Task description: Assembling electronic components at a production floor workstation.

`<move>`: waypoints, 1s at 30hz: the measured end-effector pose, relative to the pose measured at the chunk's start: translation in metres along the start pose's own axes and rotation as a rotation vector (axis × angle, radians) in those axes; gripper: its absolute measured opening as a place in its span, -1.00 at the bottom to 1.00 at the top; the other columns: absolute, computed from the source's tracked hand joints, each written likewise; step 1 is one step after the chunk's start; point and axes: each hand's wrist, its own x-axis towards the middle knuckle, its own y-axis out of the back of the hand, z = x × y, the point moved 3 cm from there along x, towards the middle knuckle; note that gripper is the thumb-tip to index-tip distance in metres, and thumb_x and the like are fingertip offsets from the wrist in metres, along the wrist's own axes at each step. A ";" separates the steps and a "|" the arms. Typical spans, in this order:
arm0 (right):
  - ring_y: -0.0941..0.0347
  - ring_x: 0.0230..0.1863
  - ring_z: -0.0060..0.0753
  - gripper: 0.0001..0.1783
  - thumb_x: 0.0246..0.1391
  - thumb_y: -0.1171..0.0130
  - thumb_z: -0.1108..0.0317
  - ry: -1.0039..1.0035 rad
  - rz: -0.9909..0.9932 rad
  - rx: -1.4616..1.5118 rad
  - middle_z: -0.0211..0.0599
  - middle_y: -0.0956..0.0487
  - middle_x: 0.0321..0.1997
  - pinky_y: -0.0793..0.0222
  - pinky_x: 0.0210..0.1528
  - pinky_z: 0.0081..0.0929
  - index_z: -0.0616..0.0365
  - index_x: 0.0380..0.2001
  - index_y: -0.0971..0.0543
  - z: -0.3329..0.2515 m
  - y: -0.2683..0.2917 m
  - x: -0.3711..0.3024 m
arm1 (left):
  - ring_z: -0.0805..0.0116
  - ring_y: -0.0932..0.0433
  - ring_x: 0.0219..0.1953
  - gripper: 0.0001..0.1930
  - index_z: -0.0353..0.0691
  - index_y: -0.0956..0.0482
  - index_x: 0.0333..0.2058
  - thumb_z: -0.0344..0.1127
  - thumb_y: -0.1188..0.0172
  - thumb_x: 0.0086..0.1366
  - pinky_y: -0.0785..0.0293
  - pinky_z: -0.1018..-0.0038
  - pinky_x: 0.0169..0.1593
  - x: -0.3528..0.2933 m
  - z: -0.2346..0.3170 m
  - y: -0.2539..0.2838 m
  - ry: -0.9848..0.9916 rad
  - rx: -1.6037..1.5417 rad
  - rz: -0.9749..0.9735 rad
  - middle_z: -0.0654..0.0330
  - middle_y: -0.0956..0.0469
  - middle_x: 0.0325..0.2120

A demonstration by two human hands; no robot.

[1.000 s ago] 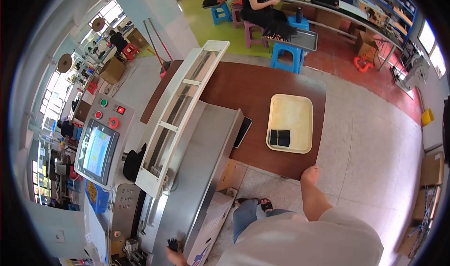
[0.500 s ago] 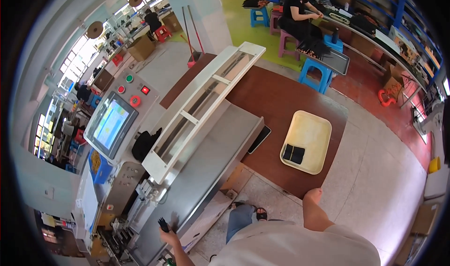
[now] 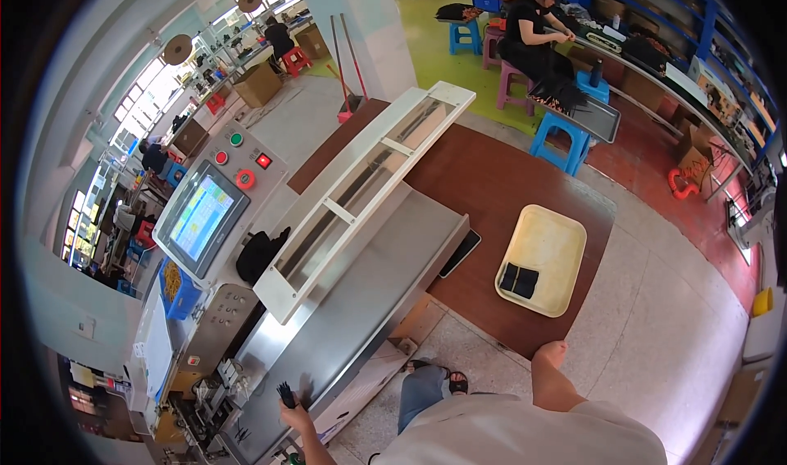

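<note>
My left hand (image 3: 295, 417) is closed round a small bundle of thin black strips (image 3: 286, 394), which points upward over the near end of the grey metal machine bed (image 3: 361, 276). A few loose dark strips (image 3: 242, 434) lie on that bed beside it. My right hand (image 3: 551, 353) is curled closed at the near edge of the brown table (image 3: 459, 170), with nothing visible in it. Farther in on the table stands a cream tray (image 3: 559, 248), holding a black banded bundle (image 3: 519, 280) near its close end.
A white framed guard (image 3: 361, 202) spans the machine bed. Left of it are a control panel with a screen (image 3: 201, 219) and a blue bin (image 3: 175, 289). A dark flat device (image 3: 461, 253) lies between bed and tray. A co-worker (image 3: 533, 38) sits far right near a blue stool (image 3: 561, 141).
The whole view has shifted slightly, so the machine and tray appear lower and farther right. Loose dark strips now show on the bed by my left hand. Both hands stay nearly in place.
</note>
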 end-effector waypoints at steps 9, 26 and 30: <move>-0.35 -0.16 0.16 -0.45 0.05 0.50 0.16 -0.005 0.033 0.002 0.14 -0.45 -0.21 -0.22 -0.09 -0.06 0.31 -0.31 -0.48 0.007 -0.009 0.008 | -0.07 -0.40 -0.60 -0.77 -0.30 -0.44 -0.49 -0.24 -0.19 0.02 -0.31 0.24 -0.48 0.002 -0.002 -0.005 -0.044 -0.106 0.058 -0.08 -0.44 -0.65; -0.41 -0.23 0.12 -0.48 0.02 0.47 0.19 -0.022 0.100 -0.121 0.04 -0.50 -0.29 -0.28 -0.11 -0.16 0.27 -0.34 -0.50 0.000 -0.006 -0.003 | -0.06 -0.45 -0.47 -0.71 -0.29 -0.47 -0.38 -0.15 -0.14 0.06 -0.33 0.26 -0.40 0.002 0.008 0.006 0.013 0.029 -0.001 -0.07 -0.48 -0.55; -0.41 -0.25 0.13 -0.46 0.06 0.49 0.20 0.074 0.158 -0.079 0.11 -0.49 -0.31 -0.27 -0.16 -0.07 0.31 -0.39 -0.50 0.003 -0.006 -0.002 | -0.05 -0.45 -0.49 -0.73 -0.29 -0.47 -0.39 -0.17 -0.13 0.07 -0.33 0.26 -0.41 0.002 0.002 0.003 -0.024 -0.015 0.016 -0.08 -0.47 -0.57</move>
